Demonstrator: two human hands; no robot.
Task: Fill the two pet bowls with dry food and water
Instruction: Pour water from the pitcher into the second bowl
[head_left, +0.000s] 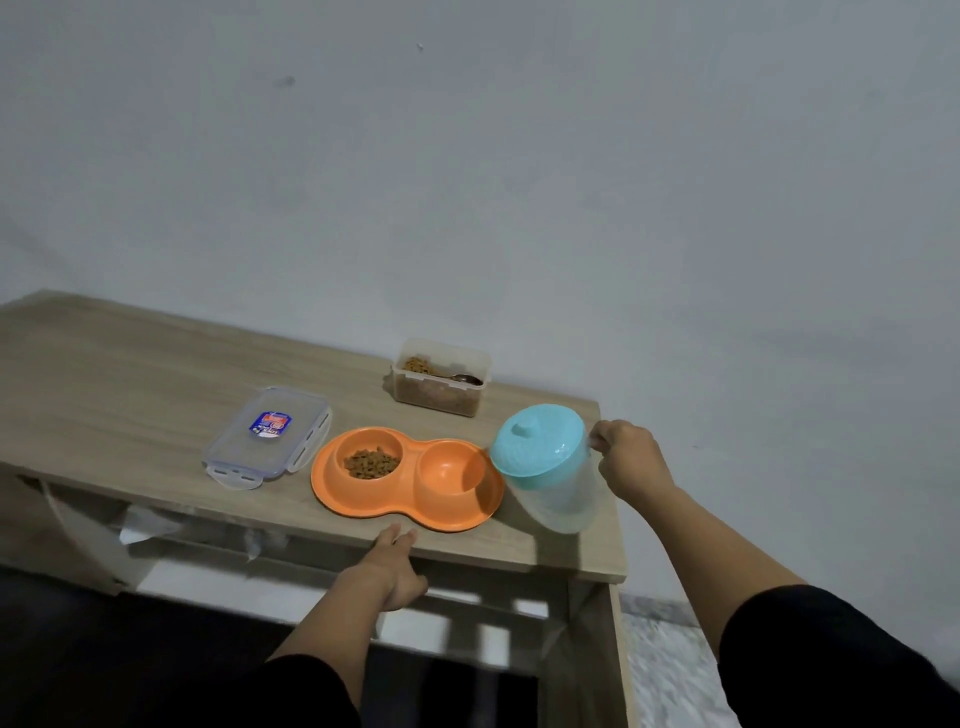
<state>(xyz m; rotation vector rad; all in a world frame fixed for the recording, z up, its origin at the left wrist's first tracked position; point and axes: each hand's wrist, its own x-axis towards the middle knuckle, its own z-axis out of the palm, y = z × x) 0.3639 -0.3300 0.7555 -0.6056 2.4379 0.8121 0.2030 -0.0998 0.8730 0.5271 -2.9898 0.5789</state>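
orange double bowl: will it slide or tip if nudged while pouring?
The orange double bowl probably slides rather than tips: wide, low, flared base flat on smooth table. Likely light: thin plastic, little kibble. Left hand grips only the table edge, not steadying it.

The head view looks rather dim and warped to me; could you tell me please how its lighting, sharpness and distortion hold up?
Head view: dim, flat light with a grey cast and soft shadows; no glare on the orange double bowl; wide-angle distortion tilts the table; the tilted jug in the right hand and the left hand look slightly soft; the lower right corner smears.
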